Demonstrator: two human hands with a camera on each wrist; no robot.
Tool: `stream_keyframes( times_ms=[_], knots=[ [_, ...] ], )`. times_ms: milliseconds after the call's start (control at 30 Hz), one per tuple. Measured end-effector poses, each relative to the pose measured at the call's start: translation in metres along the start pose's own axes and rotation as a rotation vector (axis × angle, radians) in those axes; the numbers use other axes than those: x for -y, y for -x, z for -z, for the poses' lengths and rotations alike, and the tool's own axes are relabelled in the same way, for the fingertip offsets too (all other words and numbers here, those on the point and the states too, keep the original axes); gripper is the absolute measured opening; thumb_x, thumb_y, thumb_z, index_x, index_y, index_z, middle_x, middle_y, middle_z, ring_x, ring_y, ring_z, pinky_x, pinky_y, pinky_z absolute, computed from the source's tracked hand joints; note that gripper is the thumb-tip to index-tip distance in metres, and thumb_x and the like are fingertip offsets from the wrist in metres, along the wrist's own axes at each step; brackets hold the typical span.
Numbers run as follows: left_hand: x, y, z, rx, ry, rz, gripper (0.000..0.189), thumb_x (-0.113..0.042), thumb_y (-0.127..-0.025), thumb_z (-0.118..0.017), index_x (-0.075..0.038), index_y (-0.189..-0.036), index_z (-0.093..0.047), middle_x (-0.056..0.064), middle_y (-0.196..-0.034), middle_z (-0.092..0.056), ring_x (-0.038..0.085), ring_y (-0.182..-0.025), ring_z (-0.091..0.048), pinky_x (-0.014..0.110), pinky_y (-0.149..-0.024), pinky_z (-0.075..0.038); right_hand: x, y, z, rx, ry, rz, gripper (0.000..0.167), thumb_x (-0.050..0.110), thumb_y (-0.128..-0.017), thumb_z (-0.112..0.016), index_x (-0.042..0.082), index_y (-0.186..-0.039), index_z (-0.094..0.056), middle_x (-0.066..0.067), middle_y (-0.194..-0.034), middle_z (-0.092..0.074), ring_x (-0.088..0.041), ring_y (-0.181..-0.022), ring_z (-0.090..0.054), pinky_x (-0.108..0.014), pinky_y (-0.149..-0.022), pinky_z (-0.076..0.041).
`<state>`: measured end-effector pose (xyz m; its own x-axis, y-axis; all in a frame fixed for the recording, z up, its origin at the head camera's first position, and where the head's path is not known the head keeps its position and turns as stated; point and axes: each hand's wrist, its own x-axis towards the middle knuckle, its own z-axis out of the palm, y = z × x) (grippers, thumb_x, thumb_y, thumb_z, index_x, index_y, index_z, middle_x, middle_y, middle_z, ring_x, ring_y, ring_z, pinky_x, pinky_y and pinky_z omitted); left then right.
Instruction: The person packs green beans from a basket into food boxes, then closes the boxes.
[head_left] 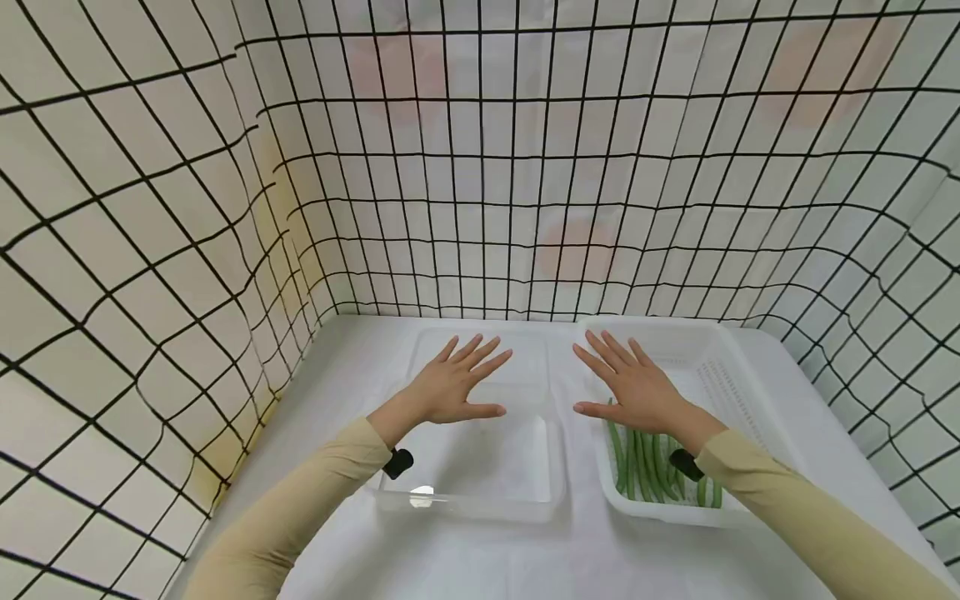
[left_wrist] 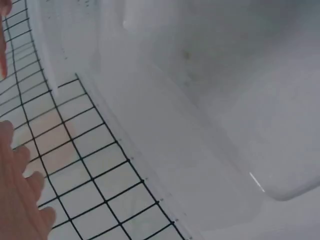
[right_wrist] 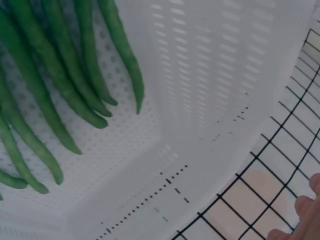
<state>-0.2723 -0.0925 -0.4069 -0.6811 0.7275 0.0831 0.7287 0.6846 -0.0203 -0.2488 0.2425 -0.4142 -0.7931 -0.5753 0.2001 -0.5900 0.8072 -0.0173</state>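
Note:
Fingers spread, my left hand (head_left: 448, 385) hovers above a clear plastic container (head_left: 558, 475) and holds nothing. My right hand (head_left: 637, 387), also spread and holding nothing, is over a white perforated basket (head_left: 750, 400). Several green beans (head_left: 648, 467) lie side by side in the near part of that basket, partly hidden by my right hand and wrist. The right wrist view shows the green beans (right_wrist: 55, 75) up close on the dotted basket floor. In the left wrist view the clear container (left_wrist: 240, 100) has a few small specks inside.
Behind the clear container lies a flat translucent lid or tray (head_left: 480, 350); I cannot tell which. A black wire grid (head_left: 480, 183) stands along the back and both sides of the white table (head_left: 510, 558). Dark wrist cameras (head_left: 397, 463) sit on both wrists.

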Motion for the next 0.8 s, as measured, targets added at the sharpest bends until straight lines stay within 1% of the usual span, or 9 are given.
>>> stream_keyframes(
  times_ms=[100, 200, 300, 367, 467, 533, 633, 733, 800],
  knots=[
    [0.001, 0.021, 0.0, 0.054, 0.111, 0.08, 0.099, -0.078, -0.083, -0.036, -0.018, -0.154, -0.003, 0.0, -0.158, -0.005, 0.021, -0.143, -0.002, 0.047, -0.112, -0.003, -0.003, 0.009, -0.001, -0.019, -0.041, -0.031, 0.082, 0.061, -0.089, -0.051, 0.012, -0.151, -0.027, -0.016, -0.153, -0.023, -0.036, -0.138, -0.021, -0.059, -0.106, -0.017],
    [0.002, 0.054, -0.006, 0.064, 0.239, 0.176, 0.105, -0.078, -0.081, -0.04, -0.012, -0.153, -0.002, 0.001, -0.158, -0.005, 0.02, -0.142, -0.001, 0.045, -0.113, -0.002, -0.006, 0.025, -0.002, -0.015, -0.105, -0.117, 0.071, 0.055, -0.091, -0.053, 0.007, -0.143, -0.042, -0.02, -0.141, -0.043, -0.039, -0.125, -0.042, -0.059, -0.098, -0.033],
    [0.005, 0.094, -0.018, -0.01, 0.328, 0.272, 0.104, -0.075, -0.082, -0.045, -0.009, -0.153, -0.006, 0.004, -0.157, -0.007, 0.021, -0.142, -0.004, 0.046, -0.112, -0.003, -0.014, 0.043, -0.002, 0.016, -0.18, -0.238, 0.059, 0.051, -0.094, -0.05, 0.005, -0.13, -0.057, -0.018, -0.124, -0.058, -0.037, -0.107, -0.057, -0.054, -0.083, -0.046],
    [0.006, 0.12, -0.029, -0.078, 0.351, 0.334, 0.103, -0.072, -0.083, -0.049, -0.006, -0.152, -0.01, 0.008, -0.157, -0.009, 0.024, -0.142, -0.007, 0.048, -0.112, -0.004, -0.022, 0.055, -0.002, 0.041, -0.236, -0.307, 0.051, 0.049, -0.096, -0.049, 0.006, -0.119, -0.064, -0.013, -0.109, -0.065, -0.03, -0.093, -0.063, -0.049, -0.074, -0.05],
    [0.006, 0.15, -0.045, -0.144, 0.37, 0.416, 0.106, -0.068, -0.081, -0.056, -0.003, -0.152, -0.011, 0.011, -0.156, -0.01, 0.027, -0.142, -0.008, 0.051, -0.111, -0.005, -0.038, 0.071, -0.003, 0.081, -0.316, -0.39, 0.046, 0.048, -0.097, -0.047, 0.007, -0.094, -0.068, -0.004, -0.078, -0.063, -0.018, -0.063, -0.056, -0.038, -0.057, -0.046],
    [0.005, 0.161, -0.055, -0.163, 0.408, 0.443, 0.109, -0.064, -0.079, -0.062, -0.003, -0.152, -0.008, 0.011, -0.157, -0.008, 0.029, -0.142, -0.007, 0.052, -0.111, -0.005, -0.049, 0.081, -0.004, 0.113, -0.363, -0.432, 0.045, 0.047, -0.098, -0.047, 0.009, -0.078, -0.062, 0.0, -0.063, -0.054, -0.014, -0.053, -0.047, -0.034, -0.051, -0.04],
    [0.002, 0.167, -0.065, -0.172, 0.52, 0.457, 0.114, -0.06, -0.076, -0.069, -0.009, -0.153, -0.001, 0.01, -0.157, -0.003, 0.034, -0.141, -0.007, 0.054, -0.11, -0.008, -0.064, 0.092, -0.005, 0.187, -0.432, -0.495, 0.047, 0.044, -0.098, -0.047, 0.009, -0.067, -0.051, -0.002, -0.053, -0.045, -0.014, -0.046, -0.04, -0.031, -0.049, -0.034],
    [-0.001, 0.169, -0.072, -0.192, 0.596, 0.462, 0.121, -0.06, -0.071, -0.073, -0.013, -0.153, 0.002, 0.009, -0.158, -0.001, 0.042, -0.139, -0.01, 0.058, -0.107, -0.015, -0.074, 0.1, -0.008, 0.295, -0.49, -0.557, 0.046, 0.044, -0.098, -0.048, 0.006, -0.071, -0.051, -0.005, -0.053, -0.049, -0.015, -0.046, -0.044, -0.032, -0.048, -0.039],
    [-0.002, 0.17, -0.076, -0.208, 0.614, 0.465, 0.124, -0.061, -0.068, -0.075, -0.014, -0.153, 0.002, 0.007, -0.158, 0.0, 0.042, -0.138, -0.011, 0.059, -0.106, -0.018, -0.078, 0.103, -0.01, 0.369, -0.515, -0.601, 0.047, 0.044, -0.097, -0.05, 0.004, -0.074, -0.052, -0.006, -0.053, -0.05, -0.016, -0.045, -0.045, -0.032, -0.048, -0.043]
  ],
)
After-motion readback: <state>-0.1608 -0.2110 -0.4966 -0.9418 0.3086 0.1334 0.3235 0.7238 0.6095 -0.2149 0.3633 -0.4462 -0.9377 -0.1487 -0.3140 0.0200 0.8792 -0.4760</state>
